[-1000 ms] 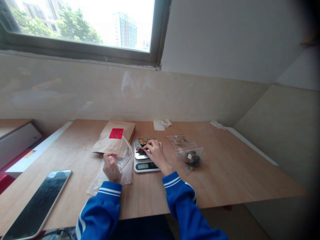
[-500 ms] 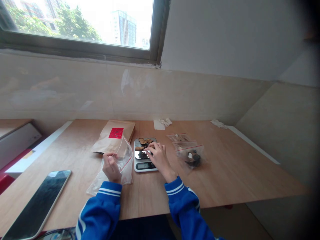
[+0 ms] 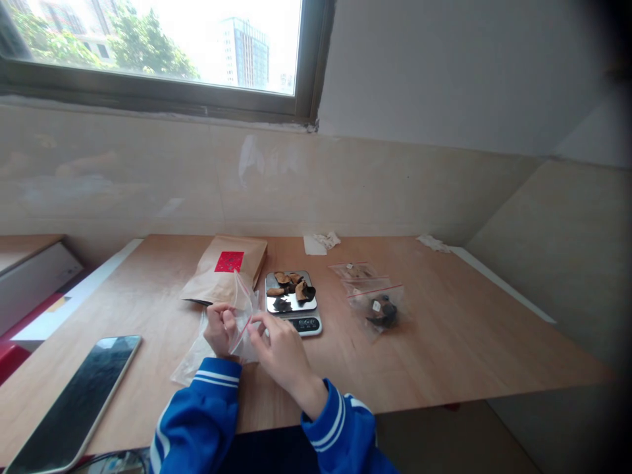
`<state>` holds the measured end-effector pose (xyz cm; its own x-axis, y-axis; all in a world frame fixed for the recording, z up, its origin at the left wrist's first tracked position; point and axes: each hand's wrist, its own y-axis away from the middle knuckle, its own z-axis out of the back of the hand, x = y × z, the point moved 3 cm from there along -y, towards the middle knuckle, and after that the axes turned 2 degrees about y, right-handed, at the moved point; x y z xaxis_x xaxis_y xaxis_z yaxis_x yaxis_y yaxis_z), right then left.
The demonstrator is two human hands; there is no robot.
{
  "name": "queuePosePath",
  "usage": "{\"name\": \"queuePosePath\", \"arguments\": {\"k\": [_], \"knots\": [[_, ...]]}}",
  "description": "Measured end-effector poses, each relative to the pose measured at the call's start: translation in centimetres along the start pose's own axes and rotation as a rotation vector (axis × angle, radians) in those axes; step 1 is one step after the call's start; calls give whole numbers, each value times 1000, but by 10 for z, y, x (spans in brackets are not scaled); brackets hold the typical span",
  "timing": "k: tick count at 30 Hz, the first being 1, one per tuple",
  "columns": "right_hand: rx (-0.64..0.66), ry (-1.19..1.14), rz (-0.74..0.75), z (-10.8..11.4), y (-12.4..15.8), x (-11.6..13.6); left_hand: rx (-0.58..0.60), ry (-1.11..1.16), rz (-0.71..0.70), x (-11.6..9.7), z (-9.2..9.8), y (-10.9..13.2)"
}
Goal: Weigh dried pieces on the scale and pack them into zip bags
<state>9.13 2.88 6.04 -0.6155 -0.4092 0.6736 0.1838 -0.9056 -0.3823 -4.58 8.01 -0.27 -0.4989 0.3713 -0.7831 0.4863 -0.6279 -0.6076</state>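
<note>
My left hand (image 3: 220,328) pinches the mouth of a clear zip bag (image 3: 243,309) with a red seal strip, held up just above the wooden table (image 3: 444,342). My right hand (image 3: 277,349) has its fingers closed on the same bag's opening from the right side. Just behind them stands a small kitchen scale (image 3: 293,305) with several dark dried pieces (image 3: 291,287) on its shiny pan. More empty clear bags (image 3: 190,359) lie flat under my left wrist.
A brown paper pouch (image 3: 224,273) with a red label lies behind the bag. Two filled zip bags (image 3: 375,304) lie right of the scale. A phone (image 3: 74,398) lies at the near left. Crumpled tissues (image 3: 323,241) sit by the wall.
My right hand has left the scale's pan and moved left and nearer to take the zip bag's opening. The pieces on the scale now show uncovered. My left hand has kept its hold.
</note>
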Motion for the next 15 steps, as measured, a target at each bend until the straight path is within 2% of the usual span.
{"name": "queuePosePath", "arguments": {"k": [7,11,15], "knots": [[-4,-73,-28,-26,20,3,-72,1,10,-10,2,-2],[10,-95,-32,-28,26,2,-97,-16,6,-14,4,-1],[-23,-79,-55,-23,24,-5,-76,-41,31,-8,4,-2]]}}
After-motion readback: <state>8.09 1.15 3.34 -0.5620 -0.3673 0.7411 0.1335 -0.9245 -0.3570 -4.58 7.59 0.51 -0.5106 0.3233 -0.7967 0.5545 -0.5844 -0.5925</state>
